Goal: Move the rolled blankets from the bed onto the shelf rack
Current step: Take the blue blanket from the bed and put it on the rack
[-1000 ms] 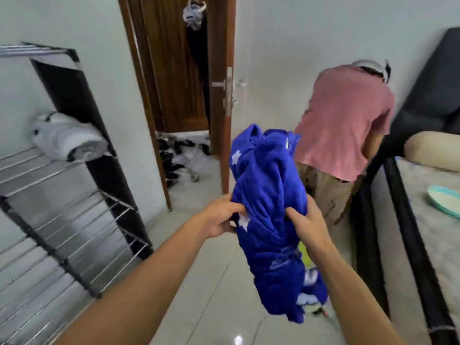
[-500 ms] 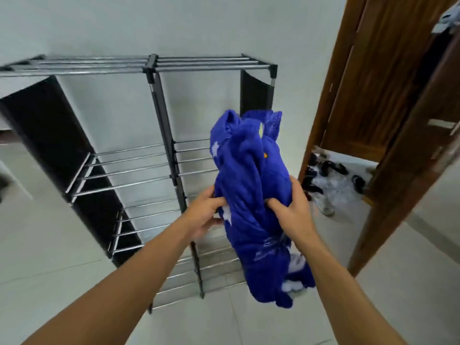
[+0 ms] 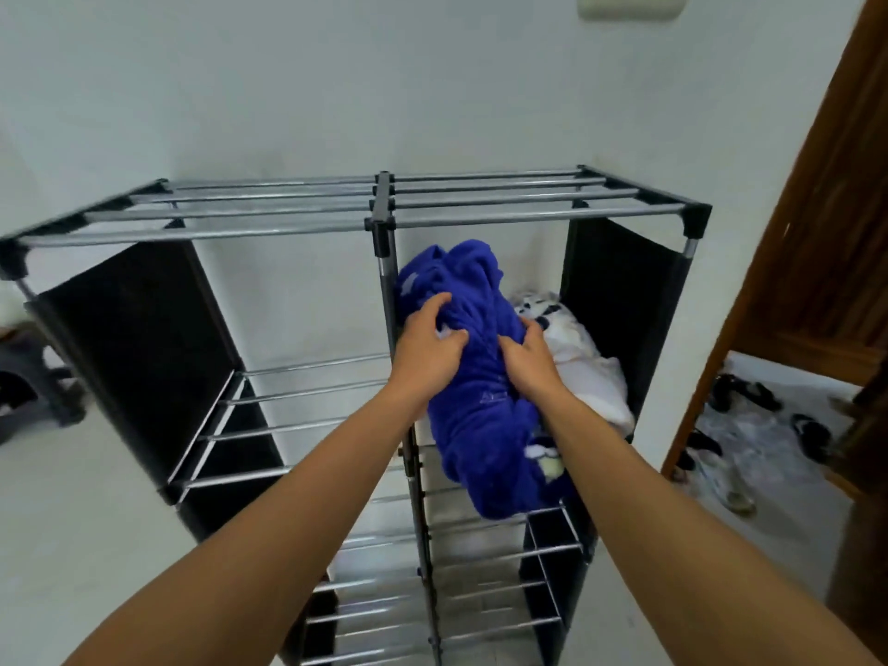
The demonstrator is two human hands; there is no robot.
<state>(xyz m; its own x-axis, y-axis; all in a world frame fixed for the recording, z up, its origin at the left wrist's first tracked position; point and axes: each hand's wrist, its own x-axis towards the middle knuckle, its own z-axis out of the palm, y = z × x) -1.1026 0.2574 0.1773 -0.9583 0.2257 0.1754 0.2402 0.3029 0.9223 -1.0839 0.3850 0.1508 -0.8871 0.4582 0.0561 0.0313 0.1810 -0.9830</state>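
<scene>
Blue blanket (image 3: 480,401) lies in the rack's (image 3: 480,218) upper right bay, just beside a white roll (image 3: 581,362). Head view: left hand (image 3: 427,348) and right hand (image 3: 528,362) press its top, fingers spread and curled into the fleece, apparently to seat it. Its long axis runs front to back, the near end overhanging the rails.

Both hands (image 3: 480,358) press blue blanket (image 3: 475,415) into rack (image 3: 384,209), seemingly touching white bundle (image 3: 581,358).
</scene>
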